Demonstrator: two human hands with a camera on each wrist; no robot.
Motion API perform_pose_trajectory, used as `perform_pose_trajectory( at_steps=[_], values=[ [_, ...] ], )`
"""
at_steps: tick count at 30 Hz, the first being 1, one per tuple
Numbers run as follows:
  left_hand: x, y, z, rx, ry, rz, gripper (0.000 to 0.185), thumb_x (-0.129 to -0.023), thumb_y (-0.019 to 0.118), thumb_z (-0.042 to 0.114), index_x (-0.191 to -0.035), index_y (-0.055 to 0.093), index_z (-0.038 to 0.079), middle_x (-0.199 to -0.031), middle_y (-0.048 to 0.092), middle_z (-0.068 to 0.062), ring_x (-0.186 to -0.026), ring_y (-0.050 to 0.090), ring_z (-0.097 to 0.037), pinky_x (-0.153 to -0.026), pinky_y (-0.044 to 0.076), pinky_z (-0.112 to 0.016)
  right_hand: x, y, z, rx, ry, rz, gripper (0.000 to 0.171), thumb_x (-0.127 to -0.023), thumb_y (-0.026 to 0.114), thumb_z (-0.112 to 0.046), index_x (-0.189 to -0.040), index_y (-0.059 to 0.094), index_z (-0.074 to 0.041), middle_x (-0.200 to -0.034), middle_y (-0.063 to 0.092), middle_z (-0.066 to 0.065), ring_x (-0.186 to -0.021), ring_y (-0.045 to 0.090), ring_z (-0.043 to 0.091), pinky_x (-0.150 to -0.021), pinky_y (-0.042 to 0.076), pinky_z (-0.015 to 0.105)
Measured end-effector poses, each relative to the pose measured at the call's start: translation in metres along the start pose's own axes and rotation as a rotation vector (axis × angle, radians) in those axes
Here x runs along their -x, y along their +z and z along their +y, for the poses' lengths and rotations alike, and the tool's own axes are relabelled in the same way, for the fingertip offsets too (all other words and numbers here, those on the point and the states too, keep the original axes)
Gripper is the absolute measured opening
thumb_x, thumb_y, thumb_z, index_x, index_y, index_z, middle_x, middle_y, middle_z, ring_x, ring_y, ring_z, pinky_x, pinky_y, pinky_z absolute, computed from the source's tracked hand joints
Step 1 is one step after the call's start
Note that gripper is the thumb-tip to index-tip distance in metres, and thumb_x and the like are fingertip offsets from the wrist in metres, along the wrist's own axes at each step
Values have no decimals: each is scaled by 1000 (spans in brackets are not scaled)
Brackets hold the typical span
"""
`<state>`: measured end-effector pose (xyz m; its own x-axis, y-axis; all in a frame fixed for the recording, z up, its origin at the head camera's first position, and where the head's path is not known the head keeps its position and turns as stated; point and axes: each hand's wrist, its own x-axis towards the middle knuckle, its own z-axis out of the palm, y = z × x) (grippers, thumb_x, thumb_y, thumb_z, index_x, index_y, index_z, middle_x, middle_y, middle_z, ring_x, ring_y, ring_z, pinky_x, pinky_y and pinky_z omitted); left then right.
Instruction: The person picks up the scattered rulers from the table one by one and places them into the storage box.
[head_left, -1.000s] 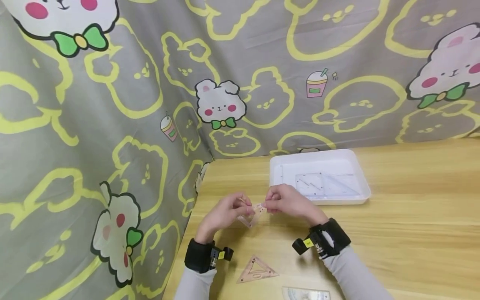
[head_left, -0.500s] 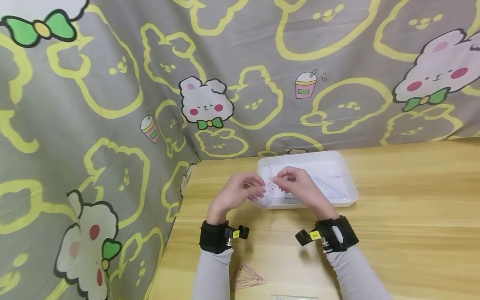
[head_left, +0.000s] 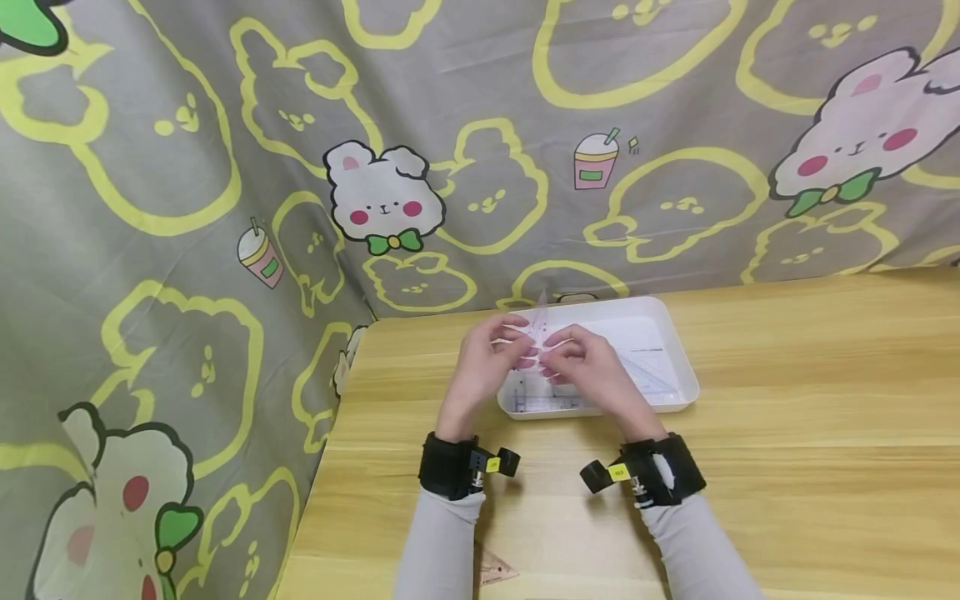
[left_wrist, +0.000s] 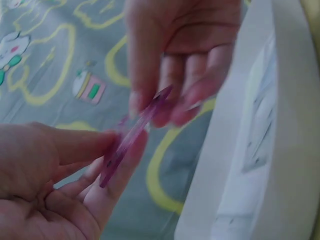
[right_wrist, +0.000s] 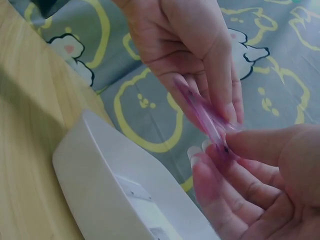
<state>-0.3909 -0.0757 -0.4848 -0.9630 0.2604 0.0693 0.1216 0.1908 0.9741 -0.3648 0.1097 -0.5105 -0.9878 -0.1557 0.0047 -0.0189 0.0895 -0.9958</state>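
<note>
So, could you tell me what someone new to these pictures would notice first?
Most likely the two hands meeting over the white tray at the table's far edge: the left hand and right hand both pinch a thin, pink see-through set square, held on edge. Clear rulers lie flat in the tray. Behind it all hangs a loud grey curtain printed with yellow bear outlines and white bunnies.
</note>
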Motion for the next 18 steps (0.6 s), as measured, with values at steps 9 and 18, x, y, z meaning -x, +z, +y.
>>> perform_pose_trajectory(
  at_steps=[9,18],
  values=[
    [-2,13,-9,-121,2,-13,29,-96,73,5,-124,69,6,-92,79,-13,-88,76,-39,-69,62,-34,5,-22,2,94,-36,15,29,-104,62,-5,-131,64,5,-97,72,20,-83,73,21,-77,61,27],
    [-8,15,-15,-141,12,-5,71,-96,72,1,-159,40,12,-109,73,-19,-84,75,-44,-70,63,-51,0,-21,10,294,-29,-17,33,-104,62,-7,-135,66,4,-93,74,15,-80,70,20,-75,58,30]
  ],
)
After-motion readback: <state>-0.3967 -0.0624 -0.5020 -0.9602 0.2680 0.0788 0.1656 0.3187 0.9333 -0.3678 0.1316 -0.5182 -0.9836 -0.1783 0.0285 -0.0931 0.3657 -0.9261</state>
